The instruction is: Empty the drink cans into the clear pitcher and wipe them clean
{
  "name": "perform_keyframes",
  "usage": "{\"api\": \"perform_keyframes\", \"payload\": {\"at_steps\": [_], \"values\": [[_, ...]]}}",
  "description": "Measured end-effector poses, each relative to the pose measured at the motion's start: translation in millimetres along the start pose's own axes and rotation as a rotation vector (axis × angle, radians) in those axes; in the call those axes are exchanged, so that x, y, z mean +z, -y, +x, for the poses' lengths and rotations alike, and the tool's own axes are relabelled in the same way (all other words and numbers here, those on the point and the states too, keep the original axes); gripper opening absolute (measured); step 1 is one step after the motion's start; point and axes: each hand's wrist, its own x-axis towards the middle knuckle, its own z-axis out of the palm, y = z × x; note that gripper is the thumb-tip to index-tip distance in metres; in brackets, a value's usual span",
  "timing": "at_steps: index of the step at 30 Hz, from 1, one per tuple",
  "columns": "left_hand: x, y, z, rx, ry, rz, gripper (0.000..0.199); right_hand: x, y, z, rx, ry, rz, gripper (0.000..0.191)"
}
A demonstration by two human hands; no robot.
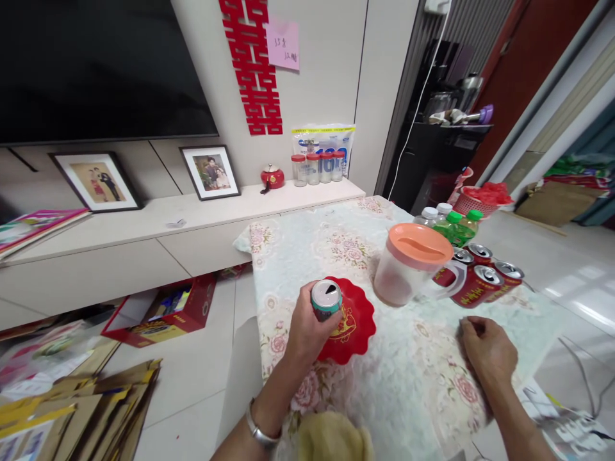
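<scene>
- Can [327,298], teal-sided with a silver top and a dark opening in it, near the centre of the frame, upright or nearly so, over the upper left part of the red plate [361,320]; whether its base touches the plate cannot be told.
- Left hand [310,326], left of centre: its grip is closed around the can, spread only as wide as the can's body, with the thumb side on the near left and fingertips showing at the right; a silver bracelet [261,430] circles the wrist, lower down in the frame.
- Right hand [490,352], right side of the frame: its grip is loosely curled, with nothing visible in it, and the hand rests on the flowered cloth of the worktop [394,365]; whether thumb and fingertips meet cannot be told.
- Pitcher [396,276] with an orange lid [420,243], right of centre, upright, beyond and to the right of the plate, its handle pointing right.
- Red cans [473,287], grouped at the right, just beside the pitcher's handle and nearer to the right hand than the plate is.
- Bottles [454,225] with green and white caps, upper right, behind the pitcher and red cans.
- Beige item [334,438], bottom centre, cut off by the frame's edge.
</scene>
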Motion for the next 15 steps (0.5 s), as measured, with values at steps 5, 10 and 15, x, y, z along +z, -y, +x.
{"api": "perform_keyframes", "payload": {"at_steps": [5,10,15], "values": [[9.6,19.3,1.7,0.030,0.041,0.105,0.056,-1.4,1.9,0.4,0.003,-0.004,0.042,0.041],[12.0,30.3,-3.6,-0.025,0.075,0.126,0.065,-6.4,6.2,-5.2,0.013,-0.042,0.173,0.041],[11.8,38.0,-5.7,0.041,0.085,0.216,0.059,-12.5,24.6,-27.9,-0.005,-0.093,0.477,0.043]]}}
